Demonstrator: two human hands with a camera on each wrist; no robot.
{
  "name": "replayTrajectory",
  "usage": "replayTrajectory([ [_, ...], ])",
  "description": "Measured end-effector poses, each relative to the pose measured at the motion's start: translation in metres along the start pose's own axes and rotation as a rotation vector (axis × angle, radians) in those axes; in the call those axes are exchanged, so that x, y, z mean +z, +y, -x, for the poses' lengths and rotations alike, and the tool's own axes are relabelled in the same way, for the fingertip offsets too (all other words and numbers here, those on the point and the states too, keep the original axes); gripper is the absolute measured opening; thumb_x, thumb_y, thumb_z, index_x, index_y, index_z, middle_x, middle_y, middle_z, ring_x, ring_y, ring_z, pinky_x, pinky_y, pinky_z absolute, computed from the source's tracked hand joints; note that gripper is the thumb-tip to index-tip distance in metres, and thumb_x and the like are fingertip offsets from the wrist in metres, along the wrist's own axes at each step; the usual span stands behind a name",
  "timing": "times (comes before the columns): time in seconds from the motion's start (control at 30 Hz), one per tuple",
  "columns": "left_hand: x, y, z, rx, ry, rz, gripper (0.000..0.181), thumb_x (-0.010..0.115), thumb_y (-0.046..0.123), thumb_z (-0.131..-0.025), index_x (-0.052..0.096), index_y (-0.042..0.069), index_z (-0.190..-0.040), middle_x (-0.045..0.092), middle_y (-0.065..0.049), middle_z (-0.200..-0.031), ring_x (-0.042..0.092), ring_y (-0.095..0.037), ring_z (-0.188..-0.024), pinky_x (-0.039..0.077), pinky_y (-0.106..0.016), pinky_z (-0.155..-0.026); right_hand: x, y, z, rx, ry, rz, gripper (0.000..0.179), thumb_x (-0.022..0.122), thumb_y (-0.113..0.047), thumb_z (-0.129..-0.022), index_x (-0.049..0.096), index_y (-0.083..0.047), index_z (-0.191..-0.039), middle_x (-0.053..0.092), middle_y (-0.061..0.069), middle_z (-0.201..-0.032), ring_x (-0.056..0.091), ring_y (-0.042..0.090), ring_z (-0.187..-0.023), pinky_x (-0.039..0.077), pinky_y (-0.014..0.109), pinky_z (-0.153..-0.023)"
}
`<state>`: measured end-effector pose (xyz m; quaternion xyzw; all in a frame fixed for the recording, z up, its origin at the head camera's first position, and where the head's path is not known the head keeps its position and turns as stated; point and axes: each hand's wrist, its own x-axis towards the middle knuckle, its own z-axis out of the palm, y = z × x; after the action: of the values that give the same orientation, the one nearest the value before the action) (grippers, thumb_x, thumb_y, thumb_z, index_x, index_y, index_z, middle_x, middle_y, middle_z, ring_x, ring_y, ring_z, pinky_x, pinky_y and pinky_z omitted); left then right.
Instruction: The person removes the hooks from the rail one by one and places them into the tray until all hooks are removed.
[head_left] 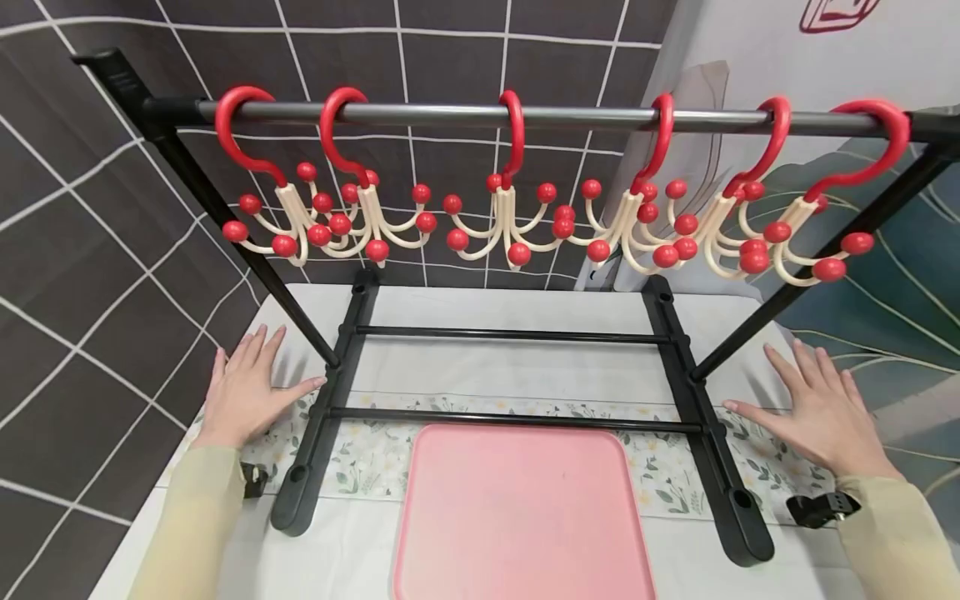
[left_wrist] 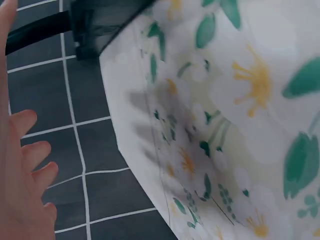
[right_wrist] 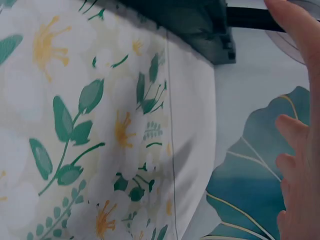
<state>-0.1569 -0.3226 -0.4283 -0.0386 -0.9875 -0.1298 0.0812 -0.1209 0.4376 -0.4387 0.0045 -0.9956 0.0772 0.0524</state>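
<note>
Rack (head_left: 442, 116) stands upright on the white-covered surface (head_left: 510, 375), straight ahead of you: black, one top bar, slanted side posts, two long feet joined by two low crossbars.

Your left hand (head_left: 243, 398) is spread wide outside the rack's left foot, nothing in it; thumb points in at the foot, tip right by it. Can't tell if it touches. Your right hand (head_left: 821, 408) mirrors that outside the rack's right foot: fingers splayed, holding nothing, thumb aimed inward, contact also unclear. Can't tell whether either palm bears on the surface.

Six hangers (head_left: 515, 158) hang off the rack's top bar, each a red hook over a cream stem with curved prongs ending in red balls. Two toward the rack's left end, one about mid-bar, three along the right half. Neighbouring prongs overlap in your head view, so can't confirm which touch.

Pink tray (head_left: 525, 517) lies on your side of the rack's near crossbar, between its feet, near edge out of frame. Floral strip (head_left: 367, 462) runs crosswise under the rack. Dark gridded backdrop (head_left: 457, 75) is behind the rack and to its left; teal leaf-pattern fabric (head_left: 900, 275) to its right.
</note>
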Motion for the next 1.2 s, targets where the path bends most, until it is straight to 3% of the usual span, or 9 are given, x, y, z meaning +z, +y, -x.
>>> replayTrajectory([
  [0.27,-0.017,0.011,-0.008,0.027,0.137,0.117,0.103,0.075,0.063,-0.083,0.035,0.002,-0.157,0.039,-0.028,-0.154,0.032,-0.048,-0.142,0.001,-0.058,-0.122,-0.016,-0.011,0.003,0.031,0.069,-0.082,0.117,0.074,-0.062,-0.083,0.015,0.003,-0.159,0.002,0.034,-0.162,-0.006,0.051,-0.149,-0.006,0.07,-0.114],
  [0.4,-0.031,0.026,-0.013,-0.007,0.219,0.275,0.09,0.078,0.05,-0.087,0.04,0.005,-0.155,0.045,-0.024,-0.152,0.035,-0.047,-0.142,0.012,-0.056,-0.122,-0.035,-0.023,0.007,0.072,0.123,-0.183,0.107,0.076,-0.054,-0.087,0.021,0.003,-0.159,0.003,0.026,-0.166,-0.001,0.048,-0.151,0.002,0.074,-0.113],
  [0.5,-0.04,0.039,-0.016,-0.04,0.304,0.459,0.077,0.082,0.037,-0.088,0.048,0.01,-0.152,0.052,-0.016,-0.148,0.045,-0.038,-0.139,0.028,-0.054,-0.118,-0.05,-0.036,0.011,0.108,0.215,-0.289,0.089,0.075,-0.041,-0.092,0.03,0.001,-0.157,0.013,0.016,-0.167,0.01,0.046,-0.151,0.01,0.075,-0.112],
  [0.63,-0.048,0.054,-0.022,-0.047,0.412,0.719,0.064,0.083,0.017,-0.088,0.056,0.013,-0.146,0.062,-0.01,-0.138,0.063,-0.016,-0.119,0.047,-0.033,-0.106,-0.072,-0.056,0.016,0.175,0.422,-0.459,0.064,0.072,-0.023,-0.097,0.046,-0.007,-0.153,0.033,0.003,-0.162,0.029,0.028,-0.149,0.02,0.051,-0.122],
  [0.77,-0.053,0.062,-0.027,-0.081,0.477,0.887,0.056,0.078,0.007,-0.09,0.059,0.008,-0.143,0.068,-0.008,-0.128,0.068,-0.002,-0.097,0.053,-0.017,-0.089,-0.1,-0.081,0.018,0.207,0.624,-0.645,0.048,0.069,-0.015,-0.099,0.058,-0.014,-0.146,0.049,-0.005,-0.152,0.043,0.005,-0.139,0.025,0.025,-0.118],
  [0.97,-0.056,0.064,-0.033,-0.093,0.523,1.1,0.039,0.075,0.008,-0.094,0.066,0.004,-0.132,0.075,-0.001,-0.109,0.073,-0.005,-0.09,0.057,-0.016,-0.078,-0.144,-0.115,0.019,0.165,0.797,-0.727,0.037,0.067,-0.011,-0.1,0.066,-0.013,-0.137,0.062,-0.004,-0.139,0.058,0.005,-0.124,0.037,0.021,-0.111],
  [1.2,-0.054,0.058,-0.046,-0.04,0.467,1.276,0.037,0.072,0.013,-0.096,0.067,-0.006,-0.127,0.076,-0.004,-0.099,0.075,-0.014,-0.085,0.059,-0.023,-0.075,-0.181,-0.139,0.008,0.198,0.802,-0.789,0.036,0.067,-0.013,-0.1,0.066,-0.016,-0.136,0.065,-0.005,-0.135,0.059,0.005,-0.122,0.038,0.018,-0.109],
])
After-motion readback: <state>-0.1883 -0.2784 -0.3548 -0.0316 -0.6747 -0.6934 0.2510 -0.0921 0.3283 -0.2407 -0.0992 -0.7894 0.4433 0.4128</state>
